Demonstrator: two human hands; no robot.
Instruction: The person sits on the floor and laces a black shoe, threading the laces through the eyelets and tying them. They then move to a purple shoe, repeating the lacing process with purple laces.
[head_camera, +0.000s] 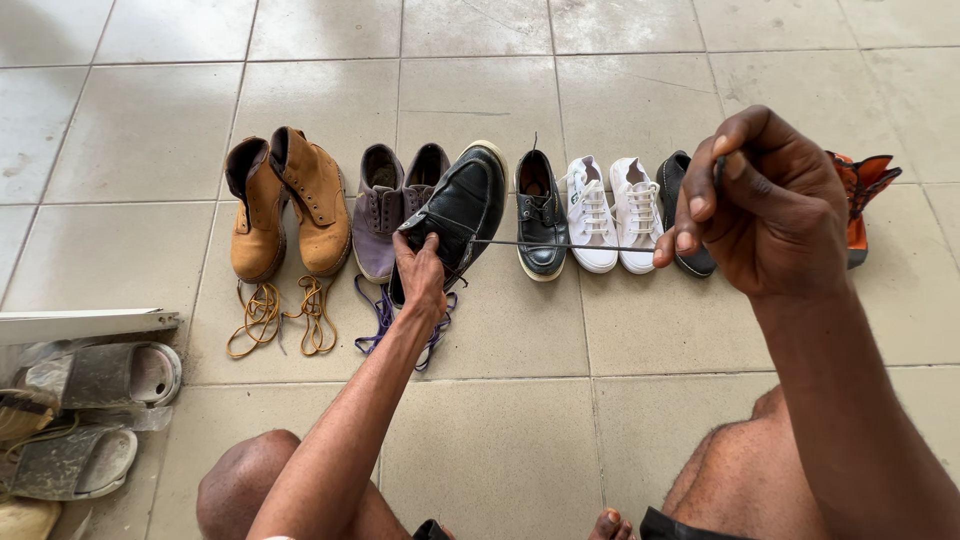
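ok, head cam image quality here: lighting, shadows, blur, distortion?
Head view: soft, even daylight, no glare on the tiled floor; only faint shadows under the tan boots. Wide-angle lens bends the tile lines near the edges. The right hand looms large near the lens and looks slightly soft; the left hand, the black shoe and the taut lace are sharp.

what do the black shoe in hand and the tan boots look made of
The black shoe looks like smooth leather, possibly synthetic: it has a dull sheen and stitched seams. The tan boots look like matte suede or nubuck: a soft surface without shine.
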